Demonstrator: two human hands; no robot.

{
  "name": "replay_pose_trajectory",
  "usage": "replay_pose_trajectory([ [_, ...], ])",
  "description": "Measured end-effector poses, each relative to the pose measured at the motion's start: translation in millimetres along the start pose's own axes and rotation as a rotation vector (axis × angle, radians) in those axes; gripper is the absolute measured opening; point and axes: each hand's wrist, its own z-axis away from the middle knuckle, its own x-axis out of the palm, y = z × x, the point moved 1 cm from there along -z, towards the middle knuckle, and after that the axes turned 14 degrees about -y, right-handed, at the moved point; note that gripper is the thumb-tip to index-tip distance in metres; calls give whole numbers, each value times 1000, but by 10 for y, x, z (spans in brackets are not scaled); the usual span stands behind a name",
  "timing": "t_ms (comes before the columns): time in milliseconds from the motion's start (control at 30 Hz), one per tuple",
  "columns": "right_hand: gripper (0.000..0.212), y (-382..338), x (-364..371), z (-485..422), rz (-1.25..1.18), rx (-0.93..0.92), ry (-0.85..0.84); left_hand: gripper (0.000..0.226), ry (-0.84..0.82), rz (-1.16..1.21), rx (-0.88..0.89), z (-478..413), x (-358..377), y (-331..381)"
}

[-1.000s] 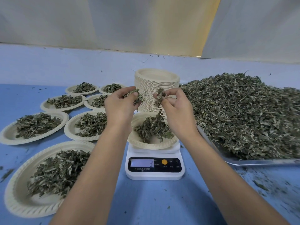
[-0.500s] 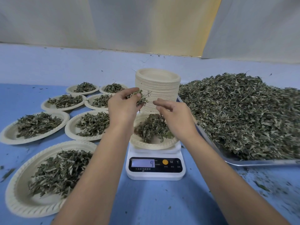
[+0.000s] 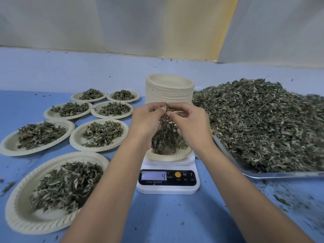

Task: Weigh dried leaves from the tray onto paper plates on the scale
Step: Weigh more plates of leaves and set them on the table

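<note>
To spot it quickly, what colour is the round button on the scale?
Orange, the round button on the scale; seen best in the head view.

Herb-portioning bench in a small processing workshop. Blue-covered table [image 3: 166, 216]; steel tray [image 3: 280, 174] heaped with dried leaves [image 3: 263, 123]; white digital scale [image 3: 168, 188]; tall stack of empty paper plates [image 3: 169, 90]; seven filled plates [image 3: 21, 213] laid out at left; pale sheeting [image 3: 122, 23] behind; leaf crumbs [image 3: 282, 201] scattered.

Hands: left hand [image 3: 146, 120] and right hand [image 3: 190, 123] meet above the plate [image 3: 168, 157], both pinching a clump [image 3: 162, 108].
Scale [image 3: 168, 189]: bears the plate of leaves [image 3: 166, 137]; display [image 3: 154, 175] reads 4.
Tray [image 3: 280, 174]: 3 o'clock of the scale, heaped.
Stack [image 3: 170, 95]: 12 o'clock.
Filled plates [image 3: 98, 148]: seven, 8 to 11 o'clock.
</note>
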Motion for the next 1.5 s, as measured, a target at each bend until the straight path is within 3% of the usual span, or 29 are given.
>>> replay_pose_trajectory([
  [367,16,31,-72,-51,-160,28,89,17,92,65,92,-16,-124,16],
  [533,7,44,-78,-41,-178,30,82,14,38,-60,88,-15,-98,0],
  [633,19,59,-53,-37,-136,49,23,22,-18,-112,49,-12,-66,-6],
  [900,12,93,-89,-57,-169,62,52,31,-91,-10,26,-6,-57,45],
  [1167,16,148,-208,-81,-165,75,74,34,-84,83,154,2,-43,96],
  [1367,18,316,-539,-87,-35,205,178,34,-144,116,120,37,67,121],
  [1500,29,530,-780,-42,309,410,134,34,-171,97,71,60,168,110],
])
